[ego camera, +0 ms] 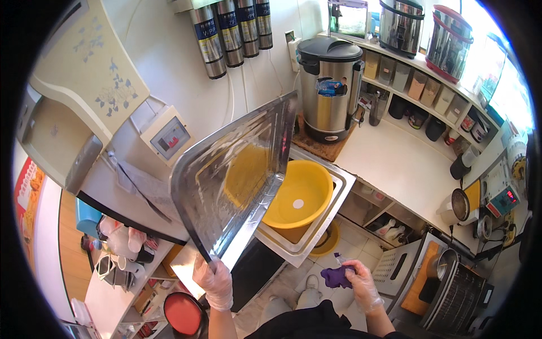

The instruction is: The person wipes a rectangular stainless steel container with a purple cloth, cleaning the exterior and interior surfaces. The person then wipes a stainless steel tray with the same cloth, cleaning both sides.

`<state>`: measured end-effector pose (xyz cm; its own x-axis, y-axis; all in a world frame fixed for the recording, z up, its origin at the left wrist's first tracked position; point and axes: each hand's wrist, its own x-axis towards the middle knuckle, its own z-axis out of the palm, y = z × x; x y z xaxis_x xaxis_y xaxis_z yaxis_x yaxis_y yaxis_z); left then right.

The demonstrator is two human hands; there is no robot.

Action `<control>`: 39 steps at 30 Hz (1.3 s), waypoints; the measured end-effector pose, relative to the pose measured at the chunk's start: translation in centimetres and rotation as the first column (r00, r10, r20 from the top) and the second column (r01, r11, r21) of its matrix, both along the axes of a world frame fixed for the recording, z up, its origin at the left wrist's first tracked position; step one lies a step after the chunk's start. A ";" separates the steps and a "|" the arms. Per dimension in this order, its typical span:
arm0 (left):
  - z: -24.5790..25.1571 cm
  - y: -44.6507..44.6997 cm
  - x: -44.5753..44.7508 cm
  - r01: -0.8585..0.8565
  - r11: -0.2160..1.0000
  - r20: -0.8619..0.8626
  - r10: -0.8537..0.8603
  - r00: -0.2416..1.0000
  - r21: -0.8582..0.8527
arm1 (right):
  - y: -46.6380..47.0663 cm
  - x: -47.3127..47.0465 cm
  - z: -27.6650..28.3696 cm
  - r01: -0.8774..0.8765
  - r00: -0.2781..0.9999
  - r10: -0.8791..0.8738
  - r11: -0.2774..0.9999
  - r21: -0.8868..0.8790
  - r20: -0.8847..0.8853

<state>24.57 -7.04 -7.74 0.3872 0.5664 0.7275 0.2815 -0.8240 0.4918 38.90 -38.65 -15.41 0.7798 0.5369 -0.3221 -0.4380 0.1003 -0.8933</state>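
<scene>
In a clear plastic glove, my left hand (pixel 214 282) grips the lower corner of a large rectangular metal tray (pixel 228 165). The tray is tilted up on edge, its inner face wet and shiny. My right hand (pixel 363 284), also gloved, holds a crumpled purple cloth (pixel 336 276) away from the tray. Beyond the tray's lower edge, a yellow plastic basin (pixel 311 218) sits at the metal sink (pixel 345 180), partly hidden by the tray. Another yellow basin (pixel 332 243) is lower down, near the floor.
A steel urn (pixel 330 97) stands on a brown board behind the sink. Right of it runs a white counter (pixel 394 165) with shelves of containers. A wooden board (pixel 419 275) and stacked wire racks (pixel 459 292) are at the right. A round red-topped stool (pixel 183 313) stands at lower left.
</scene>
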 end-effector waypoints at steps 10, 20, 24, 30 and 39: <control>0.1 1.2 1.6 0.199 0.978 0.061 -0.202 0.977 0.057 | 0.8 -3.2 0.5 0.075 0.997 -0.076 0.997 0.023 0.027; 1.2 1.2 2.4 0.247 0.969 0.002 -0.247 0.969 -0.022 | -0.6 -7.6 1.4 0.203 0.976 -0.201 0.979 -0.015 0.081; 0.7 0.5 2.7 0.225 0.974 -0.133 -0.228 0.965 -0.031 | -1.7 -9.3 1.3 0.264 0.963 -0.261 0.964 -0.029 0.069; 0.2 0.2 2.3 0.299 0.949 0.054 -0.294 0.954 -0.100 | -2.3 -11.0 0.7 0.314 0.947 -0.311 0.949 -0.028 0.081; 0.2 -0.4 1.9 0.325 0.942 0.065 -0.320 0.945 -0.090 | -1.2 -12.1 1.2 0.340 0.934 -0.338 0.940 -0.005 0.118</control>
<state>26.46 -7.49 -7.53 0.5260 0.4869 0.6973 -0.0175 -0.8135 0.5812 26.82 -39.87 -14.19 0.9462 0.2272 -0.2306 -0.2775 0.2024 -0.9392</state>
